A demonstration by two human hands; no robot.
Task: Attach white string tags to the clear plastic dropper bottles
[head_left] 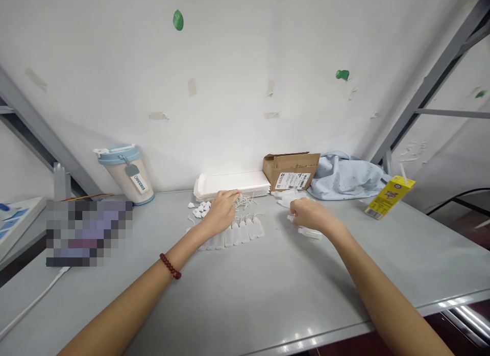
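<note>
My left grip (221, 214) hovers over the bench (245, 294), white strings (245, 202) at its two o'clock; I cannot tell whether it pinches any. My right grip (308, 215) curls among loose clear sleeves (311, 233), its hold hidden. A row of clear sleeves (251, 228) lies at my left's five o'clock.

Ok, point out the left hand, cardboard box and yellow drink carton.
Left hand (222, 214): head view, back of the hand.
Cardboard box (291, 167): head view, front face.
Yellow drink carton (389, 197): head view, printed side.
</note>
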